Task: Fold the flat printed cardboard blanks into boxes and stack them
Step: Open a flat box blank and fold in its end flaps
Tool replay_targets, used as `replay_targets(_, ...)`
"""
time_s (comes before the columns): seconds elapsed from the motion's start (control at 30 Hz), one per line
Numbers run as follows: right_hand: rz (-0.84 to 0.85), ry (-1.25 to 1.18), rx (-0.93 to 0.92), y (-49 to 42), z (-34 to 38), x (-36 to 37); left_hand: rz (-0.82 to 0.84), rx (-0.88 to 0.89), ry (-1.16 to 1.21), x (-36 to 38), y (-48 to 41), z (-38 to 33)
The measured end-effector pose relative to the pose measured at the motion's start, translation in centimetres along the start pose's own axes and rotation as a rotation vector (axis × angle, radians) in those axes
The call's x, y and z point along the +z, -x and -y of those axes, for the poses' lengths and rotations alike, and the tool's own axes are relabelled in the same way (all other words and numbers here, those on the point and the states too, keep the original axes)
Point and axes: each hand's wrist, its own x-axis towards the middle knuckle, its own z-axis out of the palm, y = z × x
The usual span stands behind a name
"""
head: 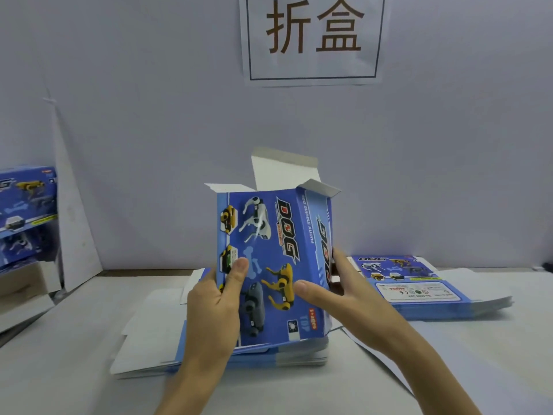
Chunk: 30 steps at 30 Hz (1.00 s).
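Pinching the lower left edge of the box (281, 235), the left hand (214, 307) lays its thumb flat on the printed front while its other fingers curl behind, out of my sight. The right hand (338, 295) clamps the opposite corner, thumb on the front and fingers spread along the narrow side panel. Between them the box stands upright, squared into a tube. Its foot is either just above or resting on the pile of flat blanks (209, 357); I cannot tell which. Its top flaps (284, 170) stand open, showing plain grey-white board inside.

The risk, as I judge it, lies in the board. It looks thin and glossy, so a squeeze off the scored creases could buckle a panel or let the tube collapse flat. The slick print could also slide under the thumbs. Tucking the tall rear flap before the two small side ones would likely jam the closure, and a careless forearm could skew the pile beneath.

The print is bright blue, with toy dogs in yellow, white and grey. A second pile (425, 290) of blanks lies to the right on the white table (74, 384). The finished boxes (27, 211) are stacked at far left, and a paper sign (314, 37) hangs on the pale wall (149, 115).
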Motion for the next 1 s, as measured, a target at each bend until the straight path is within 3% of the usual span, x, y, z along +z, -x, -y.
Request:
replay_targets(0.23, -0.042, -0.111, -0.011, -0.3, 0.1, -0.4, 0.340, -0.072, 0.182, -0.5, -0.5, -0.4)
replay_targets(0.33, -0.071, -0.179, -0.017, -0.4, 0.3, -0.7, 0.413, -0.109, 0.212, -1.1, -0.7, -0.2)
replay_targets(0.6, -0.122, -0.215, 0.051, -0.5, -0.3, -0.1, 0.348, 0.024, 0.095, -0.4, 0.3, 0.1)
replay_targets(0.83, -0.048, -0.234, -0.012, -0.5, -1.0, 0.5, 0.607, -0.128, -0.026, -3.9, -2.1, 0.6)
replay_targets(1.0, 0.168, -0.084, 0.066, -0.6, -1.7, 1.7, 0.487, -0.069, 0.054, -6.5, -3.3, 0.8)
